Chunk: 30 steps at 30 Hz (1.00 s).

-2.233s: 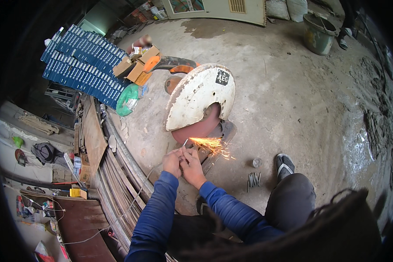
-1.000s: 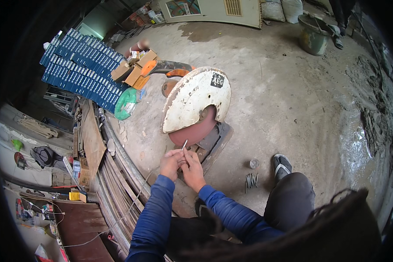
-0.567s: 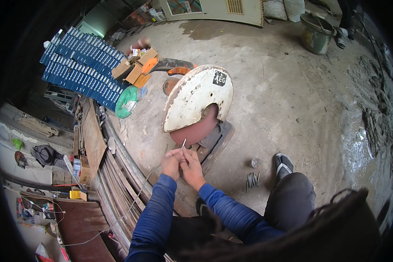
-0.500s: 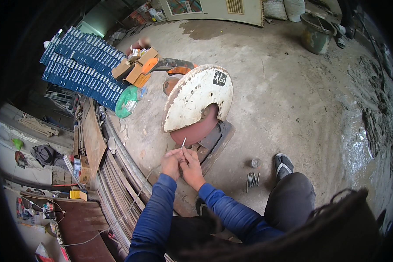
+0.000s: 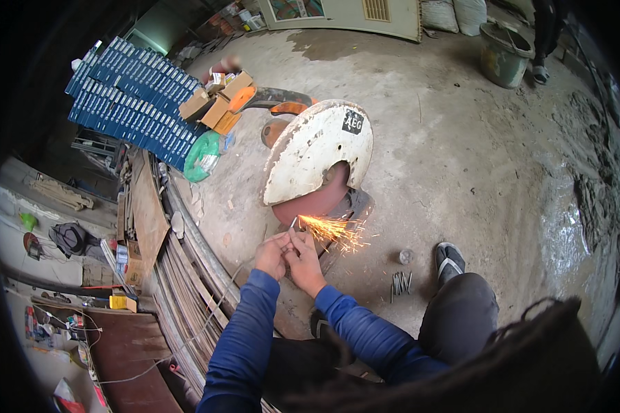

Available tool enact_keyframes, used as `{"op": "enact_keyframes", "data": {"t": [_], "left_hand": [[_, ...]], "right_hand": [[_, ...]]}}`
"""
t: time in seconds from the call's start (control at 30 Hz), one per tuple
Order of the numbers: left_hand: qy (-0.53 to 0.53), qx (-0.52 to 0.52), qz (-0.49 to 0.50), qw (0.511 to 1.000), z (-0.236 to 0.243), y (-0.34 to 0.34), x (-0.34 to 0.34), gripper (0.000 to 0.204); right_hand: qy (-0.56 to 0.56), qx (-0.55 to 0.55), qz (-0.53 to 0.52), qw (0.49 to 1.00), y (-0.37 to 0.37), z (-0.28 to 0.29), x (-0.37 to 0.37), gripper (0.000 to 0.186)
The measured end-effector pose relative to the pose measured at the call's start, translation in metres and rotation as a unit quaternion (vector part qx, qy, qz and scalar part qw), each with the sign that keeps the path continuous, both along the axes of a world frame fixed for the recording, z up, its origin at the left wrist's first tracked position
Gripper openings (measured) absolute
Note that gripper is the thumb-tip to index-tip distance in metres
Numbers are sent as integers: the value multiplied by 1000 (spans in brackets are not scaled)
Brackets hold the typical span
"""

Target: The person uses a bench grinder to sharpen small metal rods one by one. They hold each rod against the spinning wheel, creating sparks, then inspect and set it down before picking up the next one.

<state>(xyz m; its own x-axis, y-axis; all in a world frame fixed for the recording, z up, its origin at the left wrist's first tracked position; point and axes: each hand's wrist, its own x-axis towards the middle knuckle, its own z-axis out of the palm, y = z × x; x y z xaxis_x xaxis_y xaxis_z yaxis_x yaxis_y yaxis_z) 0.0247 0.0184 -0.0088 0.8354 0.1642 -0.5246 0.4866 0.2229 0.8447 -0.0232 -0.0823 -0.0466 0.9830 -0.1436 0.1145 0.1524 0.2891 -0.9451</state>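
Note:
My left hand (image 5: 271, 255) and my right hand (image 5: 306, 265) are closed side by side, pinching a thin metal rod (image 5: 294, 222) between their fingertips. The rod's free end points up and touches the lower edge of a reddish abrasive disc (image 5: 310, 206). Orange sparks (image 5: 337, 230) spray rightward from the contact. The disc belongs to a cut-off saw with a worn white guard (image 5: 310, 151) and an orange-and-black handle (image 5: 289, 108). Much of its base is hidden behind my hands and the sparks. Right of my hands, several short metal rods (image 5: 401, 283) lie on the floor below a small round container (image 5: 406, 257).
Long pipes and strips (image 5: 200, 296) run along my left. Beyond the saw are opened cardboard boxes (image 5: 220, 107), a green plastic bag (image 5: 202, 157) and stacked blue boxes (image 5: 134, 100). A bucket (image 5: 504, 58) stands far right, near another person's leg (image 5: 545, 34). My foot (image 5: 449, 261) is beside the rods.
The rod's tip has come against the disc, and sparks now fly to the right. Both hands keep their pinch. The view has shifted slightly.

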Motion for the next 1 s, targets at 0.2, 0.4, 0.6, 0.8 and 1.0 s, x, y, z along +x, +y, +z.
{"op": "enact_keyframes", "data": {"t": [0.2, 0.4, 0.6, 0.8, 1.0], "left_hand": [[-1, -18, -20, 1000, -1, 3, 2, 22], [-4, -24, -12, 1000, 0, 4, 1, 21], [-26, 21, -32, 999, 14, -1, -6, 16], [-25, 64, -42, 997, 27, -16, -16, 14], [-46, 136, -59, 988, 32, -24, -20, 18]], "right_hand": [[-11, -7, -13, 1000, 1, -2, 3, 47], [-1, -2, 17, 1000, -1, 0, 2, 47], [-32, -38, -11, 999, -4, 4, 0, 49], [21, 22, 3, 1000, -15, 7, -12, 51], [0, -1, -18, 1000, -19, 6, -11, 51]]}}
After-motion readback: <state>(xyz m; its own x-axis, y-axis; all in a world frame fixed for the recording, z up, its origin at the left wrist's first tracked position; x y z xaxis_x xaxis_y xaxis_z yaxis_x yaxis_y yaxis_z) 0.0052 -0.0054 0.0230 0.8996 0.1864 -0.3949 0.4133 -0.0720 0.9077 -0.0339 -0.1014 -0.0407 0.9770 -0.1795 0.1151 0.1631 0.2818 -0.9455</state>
